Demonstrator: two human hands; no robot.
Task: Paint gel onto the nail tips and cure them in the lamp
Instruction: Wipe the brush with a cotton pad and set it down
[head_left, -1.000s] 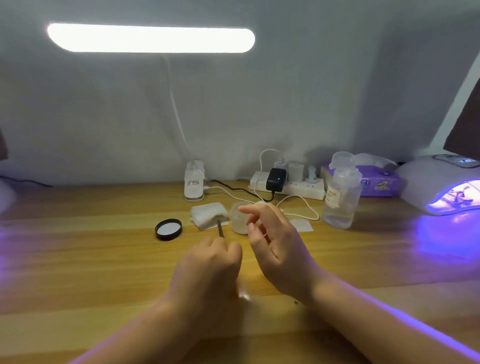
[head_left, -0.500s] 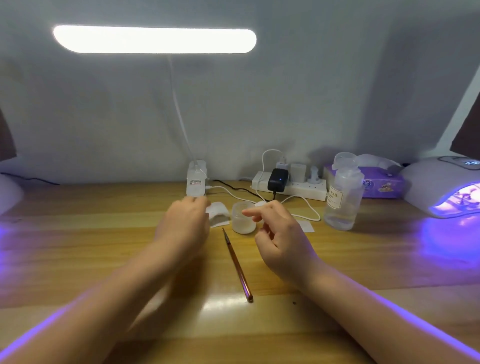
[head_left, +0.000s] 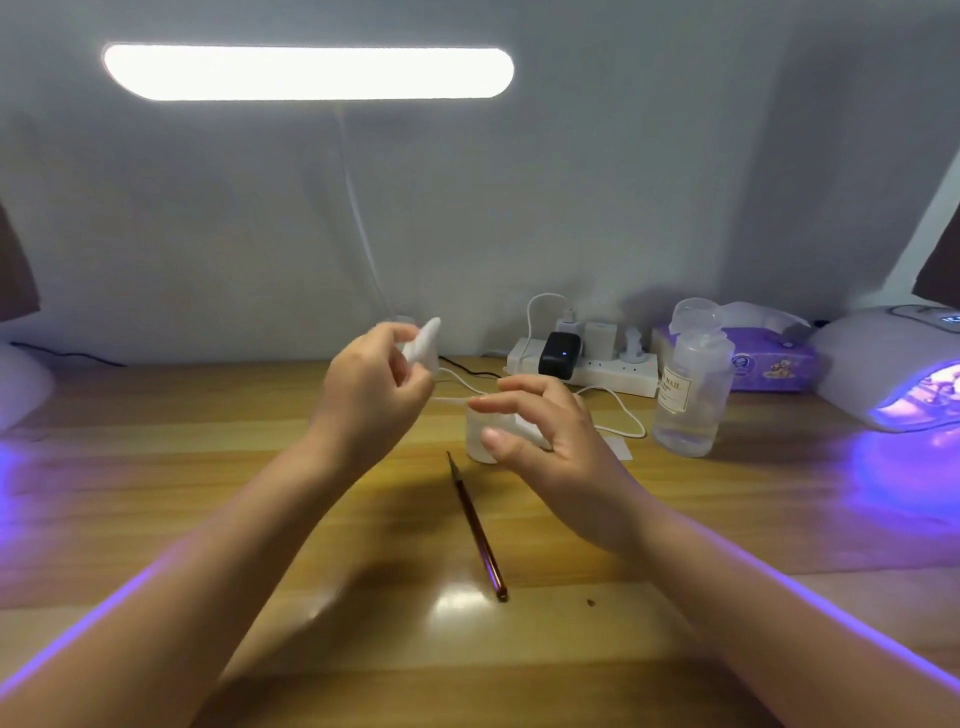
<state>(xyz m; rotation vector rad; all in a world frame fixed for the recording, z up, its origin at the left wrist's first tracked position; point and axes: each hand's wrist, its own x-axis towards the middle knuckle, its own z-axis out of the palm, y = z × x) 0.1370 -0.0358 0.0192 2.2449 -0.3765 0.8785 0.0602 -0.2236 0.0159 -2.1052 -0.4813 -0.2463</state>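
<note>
My left hand (head_left: 371, 400) is raised above the desk and pinches a white cotton pad (head_left: 423, 345) between thumb and fingers. My right hand (head_left: 545, 447) hovers with relaxed, spread fingers just in front of a small frosted jar (head_left: 475, 449), which it partly hides. I cannot tell whether it touches the jar. A thin brown gel brush (head_left: 475, 525) lies loose on the wooden desk (head_left: 208, 467) between my forearms. At the far right the white curing lamp (head_left: 872, 364) glows purple inside. No nail tips show clearly.
A clear liquid bottle (head_left: 691, 400) with its flip cap open stands right of the jar. Behind it lie a power strip (head_left: 597, 366) with plugs and white cables, and a purple tissue pack (head_left: 774, 364). A bright desk lamp bar (head_left: 306, 73) hangs overhead.
My left hand laid the brush down on the desk, reached to the pads at the back and lifted one white pad. My right hand stayed near the jar.
</note>
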